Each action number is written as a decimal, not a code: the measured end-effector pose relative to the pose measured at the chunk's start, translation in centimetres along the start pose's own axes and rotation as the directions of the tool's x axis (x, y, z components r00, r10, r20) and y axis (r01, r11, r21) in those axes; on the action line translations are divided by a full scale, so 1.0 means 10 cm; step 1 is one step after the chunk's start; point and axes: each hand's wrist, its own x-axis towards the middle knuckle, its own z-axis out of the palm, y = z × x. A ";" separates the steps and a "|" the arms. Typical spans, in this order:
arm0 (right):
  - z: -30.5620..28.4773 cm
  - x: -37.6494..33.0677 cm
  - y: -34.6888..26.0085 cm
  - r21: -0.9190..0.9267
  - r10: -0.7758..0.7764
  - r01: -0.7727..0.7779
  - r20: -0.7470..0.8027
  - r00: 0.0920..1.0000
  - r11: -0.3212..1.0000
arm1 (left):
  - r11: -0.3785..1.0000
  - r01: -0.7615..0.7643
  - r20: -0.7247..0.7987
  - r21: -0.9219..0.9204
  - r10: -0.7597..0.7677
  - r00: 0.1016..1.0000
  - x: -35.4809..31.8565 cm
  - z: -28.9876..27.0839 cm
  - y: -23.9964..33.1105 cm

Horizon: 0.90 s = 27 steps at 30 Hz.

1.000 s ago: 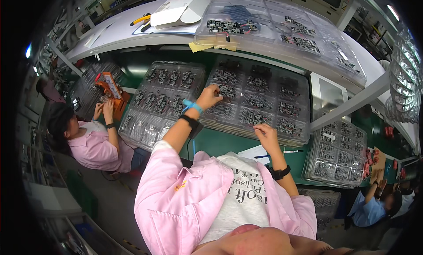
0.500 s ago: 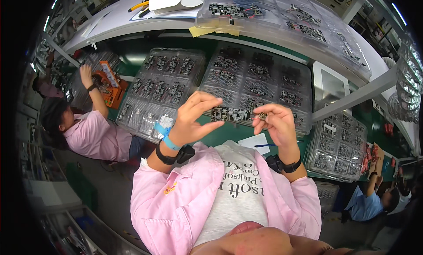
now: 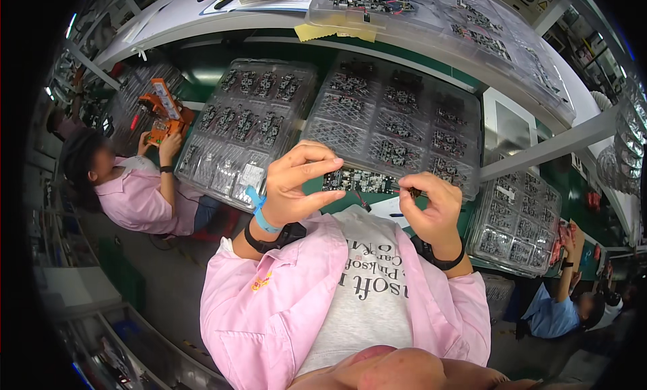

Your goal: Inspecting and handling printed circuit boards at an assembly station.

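Observation:
In front of my chest a long, dense circuit board (image 3: 367, 181) is held between my two hands. My left hand (image 3: 293, 184) grips its left end, with thumb and forefinger on opposite long edges. My right hand (image 3: 435, 205) is closed at the right end, fingertips pinched together. A small dark, brass-tinted part shows between those fingers, and I cannot make out whether it belongs to the board. A short wire (image 3: 362, 201) with reddish and dark strands hangs below the board's lower edge.
Behind my hands lies a clear compartment tray (image 3: 347, 131) of boards. Similar trays stand left (image 3: 236, 144) and right (image 3: 515, 221). Above runs a white shelf (image 3: 269, 21) with another tray (image 3: 431, 29). A slip of paper (image 3: 385, 209) lies below the board. Co-workers sit at both sides.
My right hand has moved slightly right and down, its fingers curled closer together. The wire now shows under the board. At left, the co-worker's raised hand has come down to an orange fixture.

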 end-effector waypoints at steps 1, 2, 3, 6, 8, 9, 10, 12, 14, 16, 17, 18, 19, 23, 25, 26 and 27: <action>0.01 0.00 -0.01 0.003 0.006 -0.006 -0.002 1.000 1.000 | 1.000 0.005 0.005 -0.002 -0.005 1.000 0.00 0.00 0.01; 0.04 0.02 -0.02 0.308 0.173 -0.158 -0.021 0.985 0.938 | 0.999 -0.029 0.002 0.021 0.029 1.000 0.00 0.00 0.02; 0.07 0.04 -0.03 0.581 0.331 -0.275 0.010 0.944 0.766 | 0.997 -0.065 -0.001 0.042 0.065 0.998 0.00 0.00 0.02; 0.08 0.01 0.00 0.781 0.466 -0.383 0.134 0.874 0.493 | 0.992 -0.107 0.017 0.065 0.106 0.994 -0.01 0.02 0.02; 0.07 -0.01 0.02 0.752 0.460 -0.461 0.236 0.856 0.471 | 0.989 -0.122 0.048 0.077 0.119 0.992 -0.03 0.03 0.03; 0.07 -0.01 0.02 0.752 0.459 -0.461 0.238 0.856 0.471 | 0.990 -0.121 0.048 0.078 0.118 0.992 -0.04 0.04 0.04; 0.06 -0.01 0.01 0.764 0.466 -0.453 0.226 0.855 0.460 | 0.998 -0.060 0.015 0.019 0.059 0.998 -0.05 0.06 0.05; 0.05 0.00 0.01 0.786 0.481 -0.437 0.206 0.852 0.438 | 0.993 0.059 -0.041 -0.106 -0.064 0.997 -0.06 0.08 0.06; 0.06 -0.02 -0.01 0.784 0.475 -0.436 0.209 0.855 0.441 | 0.983 0.075 -0.021 -0.166 -0.079 0.997 -0.09 0.07 0.05; 0.06 -0.03 -0.02 0.781 0.462 -0.434 0.213 0.861 0.449 | 0.953 0.104 0.021 -0.284 -0.103 0.994 -0.13 0.06 0.03; 0.07 -0.05 -0.03 0.780 0.462 -0.435 0.215 0.861 0.449 | 0.953 0.105 0.020 -0.283 -0.104 0.994 -0.15 0.06 0.04; 0.08 -0.07 -0.04 0.790 0.443 -0.416 0.207 0.872 0.451 | 0.937 0.106 0.020 -0.332 -0.106 0.994 -0.16 0.07 0.04; 0.09 -0.09 -0.04 0.799 0.425 -0.397 0.198 0.883 0.452 | 0.918 0.107 0.020 -0.381 -0.108 0.994 -0.17 0.07 0.04; 0.06 -0.05 -0.09 0.792 0.377 -0.371 0.193 0.906 0.485 | 0.855 0.126 0.022 -0.504 -0.133 0.991 -0.17 0.06 0.02; 0.04 -0.07 -0.11 0.784 0.366 -0.373 0.201 0.909 0.496 | 0.829 0.139 0.021 -0.542 -0.152 0.988 -0.18 0.06 0.03; 0.04 -0.08 -0.11 0.763 0.347 -0.367 0.200 0.916 0.532 | 0.819 0.136 0.019 -0.558 -0.151 0.988 -0.19 0.07 0.04; 0.03 -0.09 -0.11 0.741 0.327 -0.360 0.199 0.924 0.567 | 0.808 0.132 0.016 -0.574 -0.150 0.989 -0.20 0.07 0.06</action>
